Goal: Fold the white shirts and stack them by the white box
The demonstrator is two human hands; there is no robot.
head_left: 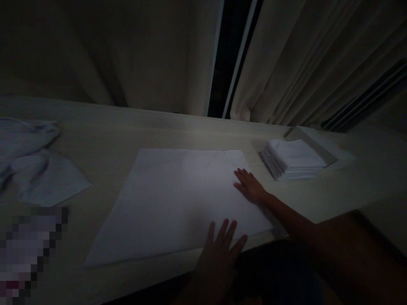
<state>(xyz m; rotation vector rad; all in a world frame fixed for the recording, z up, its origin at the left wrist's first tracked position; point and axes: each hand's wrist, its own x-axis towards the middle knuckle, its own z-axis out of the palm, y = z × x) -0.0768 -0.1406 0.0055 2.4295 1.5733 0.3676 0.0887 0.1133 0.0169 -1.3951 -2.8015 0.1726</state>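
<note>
**Both hands flat on the spread cloth, near edge of the worktop**

Your right hand [249,186] lies palm down with fingers spread on the right part of the white cloth [178,199], close to its right border. Your left hand [219,250] is also open, fingers fanned, resting on the cloth's near border where it meets the near edge of the worktop [108,135]. Neither hand pinches anything; both simply press flat.

The cloth lies spread out in the middle of the worktop, its near border running almost along the near edge. A stack of folded white cloths [294,160] sits near the right end, just beyond your right hand but not touching it. Rumpled cloths [34,165] lie well apart at the left end, and curtains [302,59] hang behind the far edge.

Risks, as a judgement: the cloth sits so close to the near edge that a drag toward you could pull it over the side. Pressing unevenly with one hand could ruck the fabric into creases. A sweep of your right hand outward might nudge the folded stack askew. The light is dim, so small wrinkles are hard to see.
</note>
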